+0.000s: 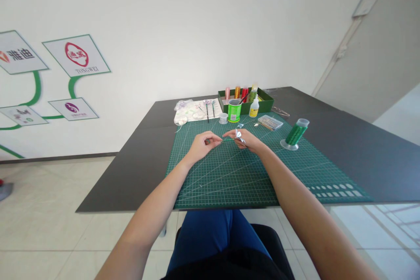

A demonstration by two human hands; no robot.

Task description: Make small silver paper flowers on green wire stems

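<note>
Above the green cutting mat point(226, 175), my left hand point(202, 145) is closed, thumb and fingertips pinched together. A thin green strand point(228, 140) runs from those fingertips across to my right hand point(251, 141). My right hand is also closed, with the index finger reaching toward the left. From its fingers sticks out a small silvery-white piece with rounded, petal-like parts point(239, 134); it is too small to tell its exact kind. Just beyond the right hand a small pale blue piece point(240, 125) lies on the mat. To the right stands a spool of green thread point(296, 134).
A green box point(268, 105) with several coloured thread spools stands at the back. Before it are a green can point(234, 111), a glue bottle point(253, 108), a small white tub point(223, 118) and a clear case point(271, 122). Thin sticks point(207, 112) lie on white paper point(187, 113).
</note>
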